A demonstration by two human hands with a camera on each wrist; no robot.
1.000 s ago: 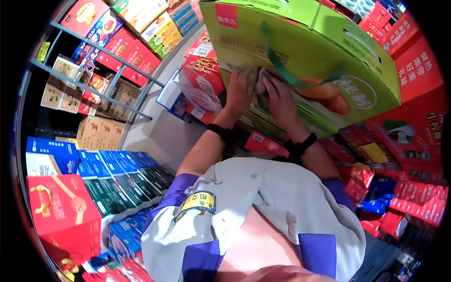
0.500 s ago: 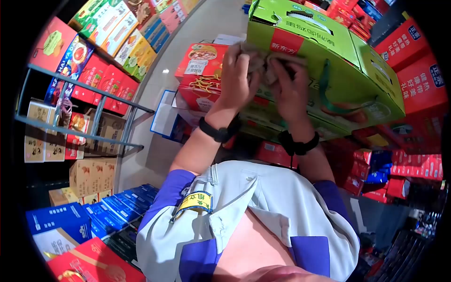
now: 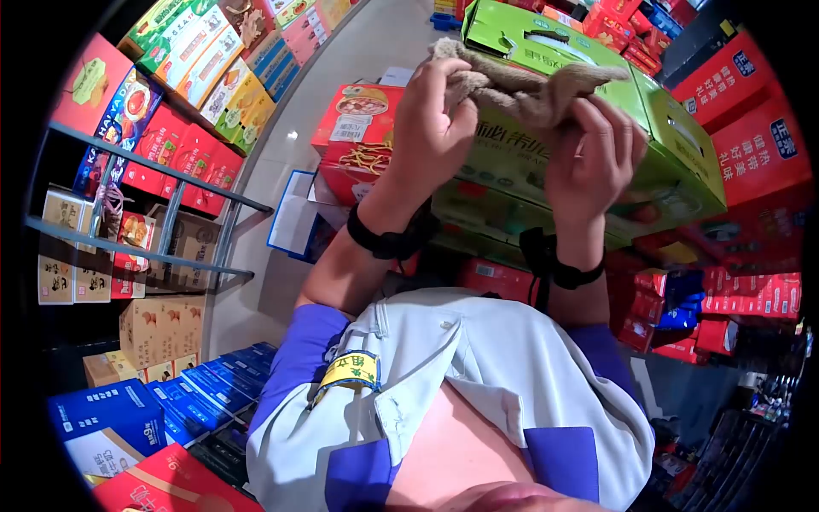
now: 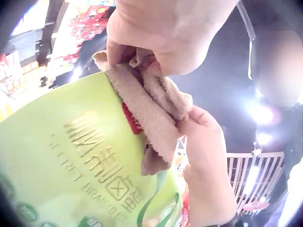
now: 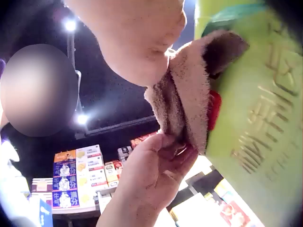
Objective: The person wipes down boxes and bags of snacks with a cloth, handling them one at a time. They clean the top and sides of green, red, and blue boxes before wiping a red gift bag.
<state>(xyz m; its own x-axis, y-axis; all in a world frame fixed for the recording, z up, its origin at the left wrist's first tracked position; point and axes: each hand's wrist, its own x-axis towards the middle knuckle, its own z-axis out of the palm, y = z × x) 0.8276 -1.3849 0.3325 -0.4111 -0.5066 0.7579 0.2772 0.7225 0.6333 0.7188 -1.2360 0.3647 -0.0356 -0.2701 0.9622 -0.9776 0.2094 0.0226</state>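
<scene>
brown cloth (image 3: 559, 92) is bunched up in front of the big green box (image 3: 512, 154), stretched between two hands. the left hand (image 3: 437, 128) has its fingers curled around one part, and the right hand (image 3: 597, 154) pinches another part, with a loose end poking out past it. i cannot tell if the cloth is touching the box. the right hand's pinch looks small, so if the left hand pulled hard, the cloth might slip out and flop down. the loose end could catch on the green ribbon (image 5: 234, 16) of the box, because they are so near each other, and a tug might then jerk the box. a big push on the box could slide it, maybe into the red box (image 3: 363, 111) close beside it.
</scene>
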